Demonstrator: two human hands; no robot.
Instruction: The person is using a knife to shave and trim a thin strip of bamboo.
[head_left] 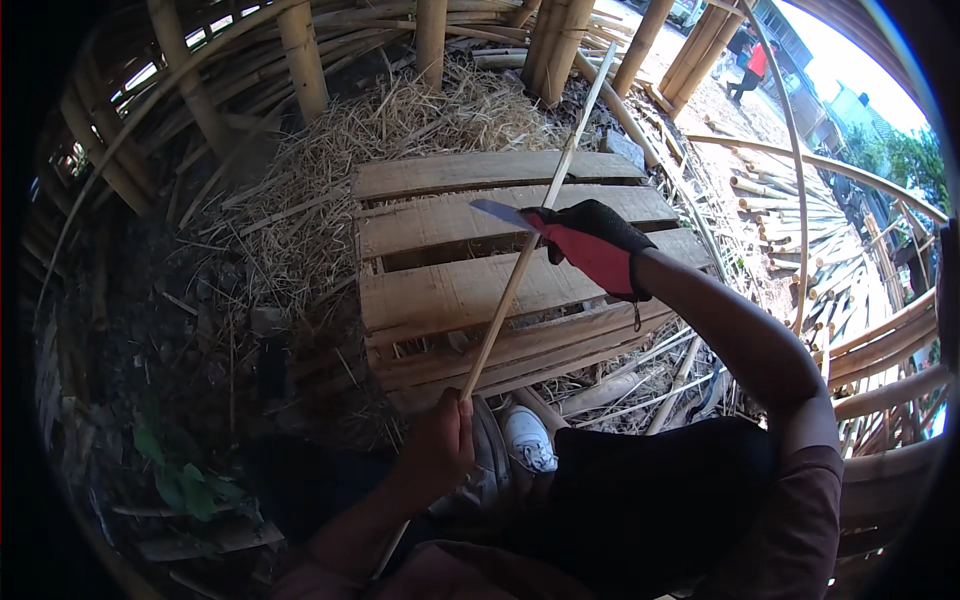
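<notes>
A long, thin bamboo strip [507,302] runs slantwise from my lap up across a slatted wooden crate [430,295]. My bare left hand [438,445] is closed around its lower part, close to my knees. On my right hand [595,240] is a red and black glove, its fingers closed on a knife [498,213]. The knife's flat blade points left and lies across the strip, above the crate's slats. The handle is hidden inside the glove. Whether the blade's edge bites into the strip cannot be made out.
Dry straw and shavings [300,190] heap up behind and left of the crate. Upright bamboo posts [430,45] stand beyond. Cut bamboo poles [810,225] lie at the right. A white shoe [528,438] shows below the crate. Farther off is a person in red [755,65].
</notes>
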